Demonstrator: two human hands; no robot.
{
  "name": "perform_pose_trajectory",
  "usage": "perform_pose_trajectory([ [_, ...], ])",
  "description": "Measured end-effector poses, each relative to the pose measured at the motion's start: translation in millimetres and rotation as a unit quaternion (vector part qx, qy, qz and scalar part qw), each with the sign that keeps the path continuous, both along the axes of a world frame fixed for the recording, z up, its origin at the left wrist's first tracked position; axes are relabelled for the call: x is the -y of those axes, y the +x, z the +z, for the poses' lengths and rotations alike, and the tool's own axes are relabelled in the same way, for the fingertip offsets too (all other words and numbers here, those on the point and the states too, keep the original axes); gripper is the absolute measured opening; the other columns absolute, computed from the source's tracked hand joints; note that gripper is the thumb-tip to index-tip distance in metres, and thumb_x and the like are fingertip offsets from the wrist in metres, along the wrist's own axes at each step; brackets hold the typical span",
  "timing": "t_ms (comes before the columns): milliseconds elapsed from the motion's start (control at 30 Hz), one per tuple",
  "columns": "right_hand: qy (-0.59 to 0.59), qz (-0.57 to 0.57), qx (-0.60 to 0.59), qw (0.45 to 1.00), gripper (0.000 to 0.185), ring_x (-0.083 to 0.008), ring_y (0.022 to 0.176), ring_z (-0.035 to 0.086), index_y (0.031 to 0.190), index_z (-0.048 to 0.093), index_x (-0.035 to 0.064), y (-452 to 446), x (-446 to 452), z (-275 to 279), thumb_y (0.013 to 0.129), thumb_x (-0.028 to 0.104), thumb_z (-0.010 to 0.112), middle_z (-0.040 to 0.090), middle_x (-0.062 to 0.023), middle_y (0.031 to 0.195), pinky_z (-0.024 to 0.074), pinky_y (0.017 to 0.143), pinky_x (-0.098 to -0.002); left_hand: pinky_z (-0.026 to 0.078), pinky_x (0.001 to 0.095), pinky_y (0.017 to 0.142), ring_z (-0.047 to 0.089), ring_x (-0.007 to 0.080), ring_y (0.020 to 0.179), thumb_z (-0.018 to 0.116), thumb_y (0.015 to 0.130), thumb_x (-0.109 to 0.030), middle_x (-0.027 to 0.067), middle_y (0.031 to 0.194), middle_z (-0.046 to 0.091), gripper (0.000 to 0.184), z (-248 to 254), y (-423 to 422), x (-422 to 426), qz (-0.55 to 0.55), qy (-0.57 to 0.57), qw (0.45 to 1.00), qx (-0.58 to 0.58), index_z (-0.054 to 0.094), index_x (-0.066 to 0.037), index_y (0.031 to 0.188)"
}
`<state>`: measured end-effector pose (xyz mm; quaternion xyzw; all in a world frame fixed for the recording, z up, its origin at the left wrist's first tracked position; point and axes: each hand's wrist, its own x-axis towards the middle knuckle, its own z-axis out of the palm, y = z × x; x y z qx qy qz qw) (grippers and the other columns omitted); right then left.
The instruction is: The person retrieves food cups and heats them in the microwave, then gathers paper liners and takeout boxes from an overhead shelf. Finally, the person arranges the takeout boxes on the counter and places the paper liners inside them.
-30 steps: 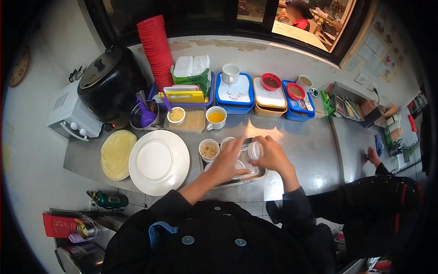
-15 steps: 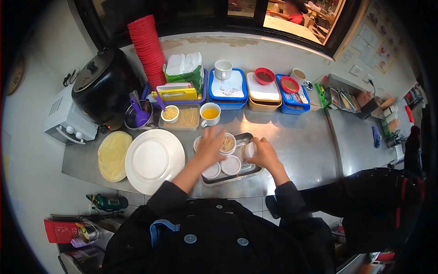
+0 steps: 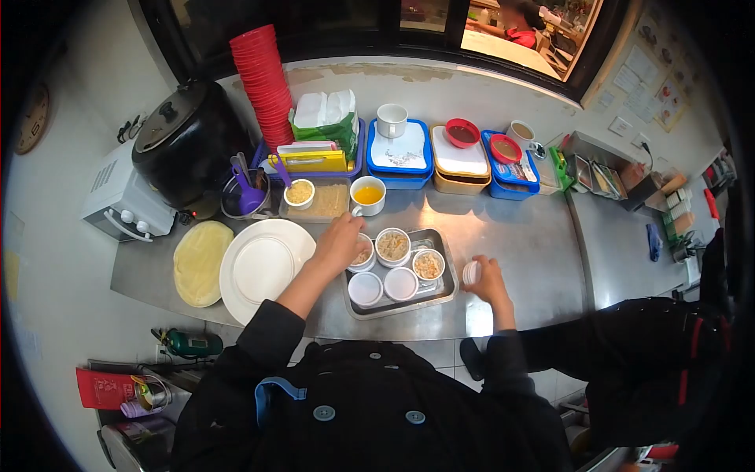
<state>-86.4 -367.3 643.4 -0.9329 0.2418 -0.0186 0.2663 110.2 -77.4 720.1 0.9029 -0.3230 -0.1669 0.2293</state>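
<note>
Steel counter (image 3: 535,252) carries one tray (image 3: 405,311), its long axis running left to right. Beside it, the right hand (image 3: 489,285) pinches white lids (image 3: 471,273), tilted on edge. Left hand (image 3: 344,242), fingers curled, is at a cup (image 3: 362,257) inside; whether gripping, I cannot tell.

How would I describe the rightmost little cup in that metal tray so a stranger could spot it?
On the steel counter, right of the big white plate, sits a metal tray. Inside, find the small white cup of tan bits; unlike the two white-topped cups, it shows its filling and stands furthest right.
</note>
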Motion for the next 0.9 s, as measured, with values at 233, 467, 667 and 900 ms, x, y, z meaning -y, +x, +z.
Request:
perform_pose_trajectory([
  [233, -0.020, -0.019, -0.024, 0.999, 0.077, -0.0377, 0.104, 0.046, 0.116, 0.050, 0.0138, -22.3, -14.5, -2.4, 0.047, 0.012, 0.084, 0.048, -0.0146, 0.110, 0.0441, 0.087, -0.0441, 0.039, 0.0424, 0.096, 0.038, 0.0360, 0.119, 0.082, 0.057, -0.030, 0.0179, 0.127, 0.039, 0.084, -0.6, -12.6, -10.2, -0.051, 0.022, 0.995, 0.079, 0.043, -0.009, 0.129],
  [467, -0.044, 0.043, -0.143, 0.988, 0.087, -0.0380, 0.110, 0.043, 0.121, 0.047, 0.0137, -6.1, -16.0, 13.5, 0.044, 0.016, 0.086, 0.046, -0.0165, 0.116, 0.0421, 0.090, -0.0464, 0.036, 0.0415, 0.100, 0.034, 0.0361, 0.124, 0.084, 0.054, -0.026, 0.0185, 0.132, 0.034, 0.098, 1.2, -11.0, -6.7, -0.060, 0.079, 0.995, 0.020, 0.034, -0.011, 0.136],
  [667, 0.006, 0.195, 0.163, 0.967, 0.088, -0.0380, 0.118, 0.039, 0.130, 0.038, 0.0035, 50.8, -55.6, 41.4, 0.053, 0.014, 0.081, 0.042, -0.0219, 0.123, 0.0351, 0.100, -0.0410, 0.041, 0.0382, 0.093, 0.047, 0.0338, 0.110, 0.080, 0.054, -0.018, 0.0173, 0.115, 0.046, 0.075, -7.0, -9.9, -5.0, -0.017, 0.019, 0.999, 0.040, 0.048, -0.007, 0.121],
  [900, -0.022, 0.265, 0.075, 0.961, 0.077, -0.0392, 0.104, 0.050, 0.120, 0.048, 0.0013, 121.7, -116.3, 46.6, 0.053, 0.018, 0.081, 0.050, -0.0215, 0.114, 0.0449, 0.088, -0.0415, 0.043, 0.0386, 0.089, 0.050, 0.0344, 0.101, 0.078, 0.051, -0.018, 0.0171, 0.105, 0.050, 0.069, 94.6, -21.9, -122.6, 0.149, -0.177, 0.957, 0.177, 0.052, -0.004, 0.113],
])
